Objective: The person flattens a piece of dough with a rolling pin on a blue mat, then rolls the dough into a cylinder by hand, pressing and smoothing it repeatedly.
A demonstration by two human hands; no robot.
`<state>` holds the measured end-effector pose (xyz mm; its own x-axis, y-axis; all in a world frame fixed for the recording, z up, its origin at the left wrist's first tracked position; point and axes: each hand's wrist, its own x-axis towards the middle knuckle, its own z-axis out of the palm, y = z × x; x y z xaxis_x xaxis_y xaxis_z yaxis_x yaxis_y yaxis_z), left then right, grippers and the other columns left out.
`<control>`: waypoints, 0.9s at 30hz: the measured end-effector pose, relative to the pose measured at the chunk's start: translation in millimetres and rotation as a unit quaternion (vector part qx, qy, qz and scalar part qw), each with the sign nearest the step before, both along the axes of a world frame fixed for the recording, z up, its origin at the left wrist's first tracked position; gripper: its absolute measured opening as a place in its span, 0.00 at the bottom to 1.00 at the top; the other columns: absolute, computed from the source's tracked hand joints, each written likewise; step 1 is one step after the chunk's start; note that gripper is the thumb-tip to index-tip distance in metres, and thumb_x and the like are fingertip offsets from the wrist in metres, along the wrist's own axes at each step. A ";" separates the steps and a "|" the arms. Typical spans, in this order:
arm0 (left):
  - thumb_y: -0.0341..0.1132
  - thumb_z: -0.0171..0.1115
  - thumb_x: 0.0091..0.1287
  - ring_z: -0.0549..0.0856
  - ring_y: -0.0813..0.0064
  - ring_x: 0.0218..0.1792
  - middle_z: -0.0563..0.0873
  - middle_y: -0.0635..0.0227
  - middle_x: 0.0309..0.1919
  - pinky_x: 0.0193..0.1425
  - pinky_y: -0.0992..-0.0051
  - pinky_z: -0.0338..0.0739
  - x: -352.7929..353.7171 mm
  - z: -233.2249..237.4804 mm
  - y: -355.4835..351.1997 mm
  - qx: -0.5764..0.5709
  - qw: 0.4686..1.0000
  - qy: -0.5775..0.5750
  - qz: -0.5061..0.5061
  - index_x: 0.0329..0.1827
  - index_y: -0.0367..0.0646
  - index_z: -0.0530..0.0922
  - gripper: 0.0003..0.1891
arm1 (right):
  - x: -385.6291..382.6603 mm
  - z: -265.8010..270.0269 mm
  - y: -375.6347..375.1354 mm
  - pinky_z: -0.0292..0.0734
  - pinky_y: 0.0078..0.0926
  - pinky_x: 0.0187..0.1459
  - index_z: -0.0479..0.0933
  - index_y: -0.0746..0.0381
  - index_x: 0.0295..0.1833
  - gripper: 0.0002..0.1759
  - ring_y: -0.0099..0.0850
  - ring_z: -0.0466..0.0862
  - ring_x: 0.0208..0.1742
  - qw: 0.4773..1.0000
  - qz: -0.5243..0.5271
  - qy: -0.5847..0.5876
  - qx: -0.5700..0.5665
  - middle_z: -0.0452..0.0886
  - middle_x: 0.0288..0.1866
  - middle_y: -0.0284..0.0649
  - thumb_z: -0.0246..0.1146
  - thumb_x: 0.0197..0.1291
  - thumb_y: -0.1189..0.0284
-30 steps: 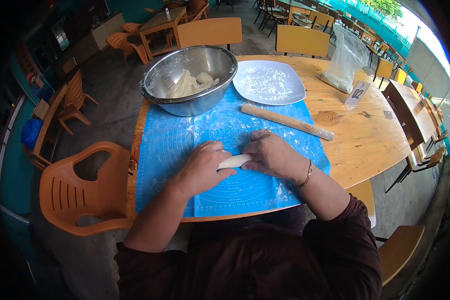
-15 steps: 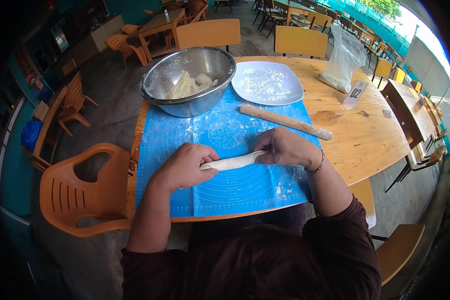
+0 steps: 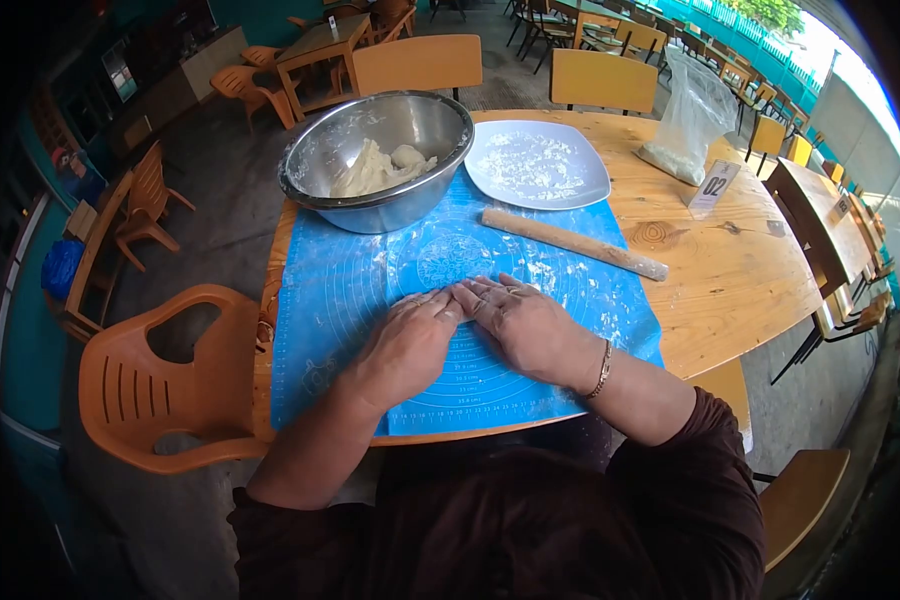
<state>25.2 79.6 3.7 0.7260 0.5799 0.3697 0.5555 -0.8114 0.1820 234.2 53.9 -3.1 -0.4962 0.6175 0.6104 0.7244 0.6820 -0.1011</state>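
Observation:
My left hand (image 3: 413, 340) and my right hand (image 3: 518, 325) lie side by side on the blue baking mat (image 3: 330, 290), palms down. Their fingers are stretched out flat and meet near the mat's round printed pattern. The strip of dough is covered by the hands, and I cannot make out its shape there. Beyond them a wooden rolling pin (image 3: 574, 243) rests slantwise on the mat's far right part. Flour is scattered over the mat's right side.
A steel bowl (image 3: 395, 213) with more dough (image 3: 375, 172) stands at the mat's far left. Beside it is a white plate (image 3: 540, 165) dusted with flour. A plastic bag of white powder (image 3: 682, 150) and a number card (image 3: 714, 187) stand on the right. An orange chair (image 3: 170, 390) is at the left.
Both hands have come together from the dough strip's two ends and now lie flat over it. Their pinching fingers have straightened. The mat's near right edge has shifted outward.

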 end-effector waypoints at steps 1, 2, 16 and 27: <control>0.32 0.62 0.71 0.83 0.50 0.60 0.86 0.45 0.56 0.67 0.57 0.76 -1.6 11.3 -2.8 -0.053 0.998 0.018 0.006 0.58 0.30 0.81 0.17 | 6.9 6.0 -1.9 0.81 0.41 0.57 0.81 0.65 0.59 0.18 0.46 0.86 0.53 0.997 0.002 -0.022 -0.073 0.86 0.54 0.48 0.58 0.69 0.68; 0.31 0.62 0.70 0.86 0.52 0.56 0.88 0.47 0.52 0.64 0.58 0.79 -3.4 18.1 -2.0 -0.105 0.994 0.035 0.014 0.57 0.30 0.82 0.16 | 11.7 11.6 0.0 0.82 0.40 0.55 0.81 0.65 0.58 0.17 0.44 0.87 0.50 0.988 0.007 -0.046 -0.144 0.87 0.53 0.46 0.58 0.69 0.68; 0.31 0.66 0.68 0.86 0.50 0.56 0.88 0.47 0.52 0.66 0.56 0.77 -2.0 -0.9 11.5 0.010 0.998 0.026 0.051 0.54 0.29 0.83 0.16 | 8.7 -3.7 13.0 0.78 0.42 0.61 0.83 0.64 0.56 0.18 0.44 0.87 0.52 0.998 -0.028 -0.030 -0.056 0.87 0.51 0.46 0.62 0.65 0.68; 0.31 0.64 0.69 0.87 0.52 0.58 0.90 0.50 0.49 0.73 0.50 0.71 -7.1 4.7 16.5 0.040 0.998 -0.005 0.040 0.49 0.35 0.87 0.11 | 9.8 6.2 10.8 0.74 0.46 0.68 0.83 0.60 0.57 0.17 0.41 0.85 0.60 0.996 -0.040 -0.052 -0.068 0.87 0.53 0.46 0.62 0.65 0.68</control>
